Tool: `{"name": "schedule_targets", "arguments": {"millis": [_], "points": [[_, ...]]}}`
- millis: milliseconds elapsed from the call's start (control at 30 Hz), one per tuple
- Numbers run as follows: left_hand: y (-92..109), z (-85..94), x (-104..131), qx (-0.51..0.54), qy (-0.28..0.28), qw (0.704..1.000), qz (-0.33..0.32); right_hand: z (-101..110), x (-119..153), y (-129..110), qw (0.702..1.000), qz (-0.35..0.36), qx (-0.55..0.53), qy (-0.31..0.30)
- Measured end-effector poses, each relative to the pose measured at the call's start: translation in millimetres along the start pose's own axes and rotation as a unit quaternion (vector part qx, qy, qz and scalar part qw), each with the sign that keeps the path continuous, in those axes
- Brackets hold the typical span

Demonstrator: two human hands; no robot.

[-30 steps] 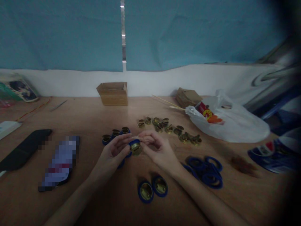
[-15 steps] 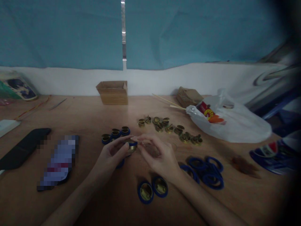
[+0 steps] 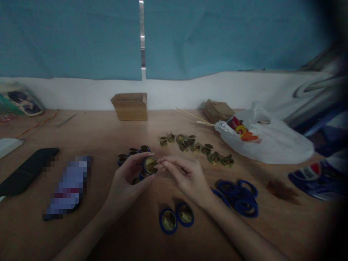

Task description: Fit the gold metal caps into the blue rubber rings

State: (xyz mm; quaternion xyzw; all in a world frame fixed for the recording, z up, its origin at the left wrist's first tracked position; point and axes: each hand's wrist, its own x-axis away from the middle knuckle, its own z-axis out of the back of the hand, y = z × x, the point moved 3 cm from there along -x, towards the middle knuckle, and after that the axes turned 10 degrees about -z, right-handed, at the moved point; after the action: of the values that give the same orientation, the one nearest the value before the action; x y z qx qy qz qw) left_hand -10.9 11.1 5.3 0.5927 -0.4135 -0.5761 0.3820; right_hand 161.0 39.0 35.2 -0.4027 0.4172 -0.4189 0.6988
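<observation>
My left hand [image 3: 129, 177] grips a round brass piece with a blue ring [image 3: 150, 165] between thumb and fingers, its brass face turned toward me. At its right edge, the fingertips of my right hand [image 3: 187, 175] are pinched together; whatever they hold is too small to make out. Behind my left hand stand several similar blue-ringed brass pieces [image 3: 133, 151], partly covered by it. Two more blue-ringed brass pieces [image 3: 168, 220] lie in front, below my hands. Loose blue rings [image 3: 246, 208] are heaped to the right of my right wrist.
Brass pieces without rings [image 3: 195, 147] stand in a row beyond my hands. An open cardboard box [image 3: 132, 110] sits at the back. On the right are a white plastic bag [image 3: 274, 141] and a blue packet [image 3: 310, 185]. A black flat object [image 3: 28, 170] and a pixelated item [image 3: 67, 188] lie left.
The blue-ringed brass piece has tipped so its round face shows instead of its side. My left fingers have opened wider around it, and my right fingertips have drawn closer together.
</observation>
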Motion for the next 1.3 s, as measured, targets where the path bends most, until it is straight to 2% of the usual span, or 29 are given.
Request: {"name": "schedule_targets", "arguments": {"millis": [267, 433, 567, 667, 800, 1067, 1300], "points": [[6.8, -2.4, 0.5, -0.061, 0.0, 0.998, -0.03, 2.1, -7.1, -0.7, 0.97, -0.115, -0.192, -0.098], [8.9, -3.5, 3.0, -0.095, -0.021, 0.995, -0.027, -5.2, -7.9, 14.6, 0.918, -0.201, -0.291, -0.178], [9.5, -3.1, 4.4, -0.099, -0.025, 0.994, -0.027, -8.0, -7.8, 21.8, 0.872, -0.266, -0.371, -0.177], [10.0, -2.7, 4.5, -0.107, -0.031, 0.994, -0.021, -7.9, -8.1, 21.3, 0.852, -0.288, -0.396, -0.187], [10.5, -2.1, 4.2, -0.113, -0.025, 0.993, -0.017, -9.0, -7.4, 21.3, 0.848, -0.304, -0.381, -0.206], [9.7, -4.0, 5.0, -0.144, -0.01, 0.989, -0.033, -9.4, -6.2, 24.9, 0.856, -0.304, -0.371, -0.192], [10.0, -2.8, 6.9, -0.201, -0.029, 0.976, -0.072, -9.6, -5.9, 23.1, 0.854, -0.305, -0.365, -0.209]]}}
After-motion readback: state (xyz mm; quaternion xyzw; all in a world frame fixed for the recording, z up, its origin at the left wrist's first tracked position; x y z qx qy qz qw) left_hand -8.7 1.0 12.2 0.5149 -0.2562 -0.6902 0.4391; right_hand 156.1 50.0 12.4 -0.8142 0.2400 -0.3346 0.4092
